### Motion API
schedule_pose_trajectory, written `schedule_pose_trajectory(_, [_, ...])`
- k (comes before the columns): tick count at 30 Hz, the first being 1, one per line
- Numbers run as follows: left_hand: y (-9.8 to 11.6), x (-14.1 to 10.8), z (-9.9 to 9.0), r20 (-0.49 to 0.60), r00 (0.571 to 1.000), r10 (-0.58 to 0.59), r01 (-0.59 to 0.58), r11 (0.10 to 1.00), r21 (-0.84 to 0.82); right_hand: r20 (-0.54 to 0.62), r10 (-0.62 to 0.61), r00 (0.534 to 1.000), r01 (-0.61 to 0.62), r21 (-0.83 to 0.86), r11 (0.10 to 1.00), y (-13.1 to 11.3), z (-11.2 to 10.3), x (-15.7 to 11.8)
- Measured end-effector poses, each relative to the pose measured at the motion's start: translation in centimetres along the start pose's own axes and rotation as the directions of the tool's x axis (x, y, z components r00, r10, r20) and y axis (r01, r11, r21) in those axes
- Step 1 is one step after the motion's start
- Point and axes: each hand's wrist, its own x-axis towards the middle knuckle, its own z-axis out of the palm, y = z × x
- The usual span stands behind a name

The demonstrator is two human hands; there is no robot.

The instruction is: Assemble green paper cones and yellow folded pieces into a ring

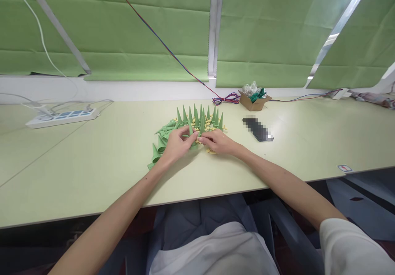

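My left hand (179, 143) is closed around a green cone (190, 129) that points upward, in front of the group of cones. My right hand (218, 142) touches the lower right side of that cone, its thumb and forefinger pinched on a small yellow piece (199, 140). Behind both hands stand several upright green cones (185, 115) with small yellow pieces (207, 123) among them. More green cones (155, 153) lie or lean to the left of my left hand. A few yellow pieces (211, 151) rest just below my right hand.
On the pale table (101, 176), a white power strip (66, 118) lies at the left. A small cardboard box (253, 102) holding plastic and green material stands at the back, beside coiled wire (226, 98). A dark, partly pixelated object (258, 130) lies to the right of the cones.
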Motion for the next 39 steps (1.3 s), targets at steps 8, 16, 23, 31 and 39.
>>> schedule_pose_trajectory(8, [-0.32,-0.02,0.14,-0.019,1.0,0.021,-0.02,0.999,0.038,-0.043,0.021,0.999,-0.016,0.104,0.994,-0.17,0.11,0.02])
schedule_pose_trajectory(16, [-0.6,0.08,0.22,-0.019,0.994,0.107,-0.104,0.988,0.113,-0.011,-0.023,1.0,0.024,0.078,0.997,-0.16,-0.01,-0.09])
schedule_pose_trajectory(23, [-0.35,-0.09,0.22,0.022,0.996,0.087,-0.089,0.987,0.135,0.019,-0.014,1.0,0.014,0.038,0.999,-0.12,-0.08,-0.11])
schedule_pose_trajectory(31, [-0.27,-0.19,0.1,0.045,0.996,0.082,-0.088,0.984,0.154,0.028,-0.014,1.0,0.013,0.03,0.999,-0.04,-0.06,-0.05])
schedule_pose_trajectory(39, [-0.13,-0.15,0.08,0.042,0.996,0.082,-0.087,0.984,0.155,0.017,-0.004,1.0,0.004,0.005,1.0,0.01,-0.05,-0.07])
